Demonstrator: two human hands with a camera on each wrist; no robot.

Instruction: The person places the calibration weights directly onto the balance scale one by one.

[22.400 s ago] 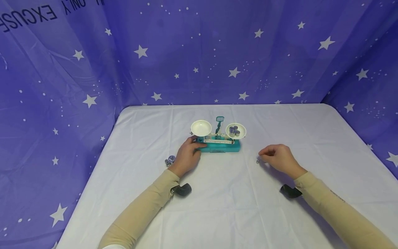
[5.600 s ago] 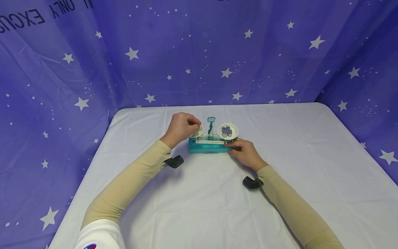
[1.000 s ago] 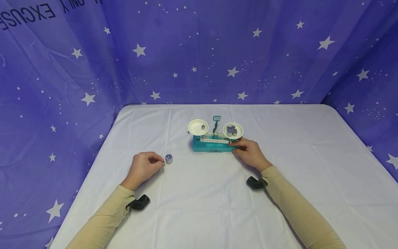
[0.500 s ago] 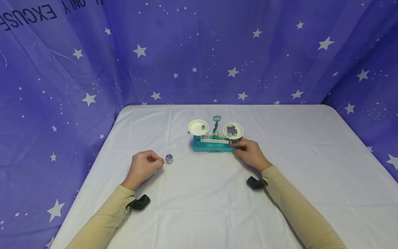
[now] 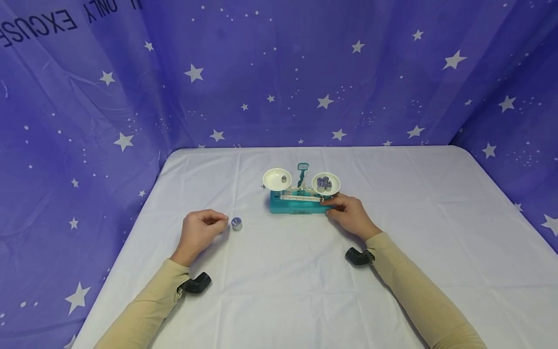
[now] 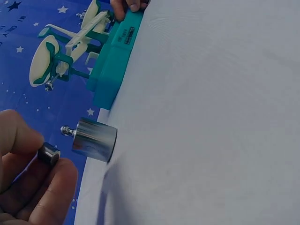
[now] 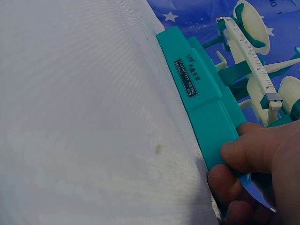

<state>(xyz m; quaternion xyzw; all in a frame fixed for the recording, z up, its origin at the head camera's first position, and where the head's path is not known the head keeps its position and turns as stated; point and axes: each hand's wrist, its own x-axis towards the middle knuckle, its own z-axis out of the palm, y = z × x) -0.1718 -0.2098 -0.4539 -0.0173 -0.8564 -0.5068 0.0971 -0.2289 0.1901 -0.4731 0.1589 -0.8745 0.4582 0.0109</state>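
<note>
My left hand (image 5: 199,233) pinches a small shiny metal weight (image 6: 48,153) between thumb and fingertips, slightly above the white cloth. Just right of those fingers a larger silver cylinder weight (image 5: 237,224) with a knob stands upright on the table. A teal tray balance (image 5: 301,207) sits farther back. One small weight (image 5: 284,179) lies in its left white pan (image 5: 272,180); several weights (image 5: 324,183) crowd its right pan (image 5: 334,183). My right hand (image 5: 351,216) grips the right end of the balance base, thumb on its front face in the right wrist view (image 7: 236,154).
White cloth covers the table (image 5: 296,281). A purple curtain (image 5: 279,72) with white stars hangs behind it and along both sides. Each wrist carries a black camera mount, the left mount (image 5: 197,283) and the right mount (image 5: 358,256).
Since the earliest frame, hands have swapped at the balance and a weight has entered the left pan. In the last second my left hand has risen slightly with the small weight; the right stayed still.
</note>
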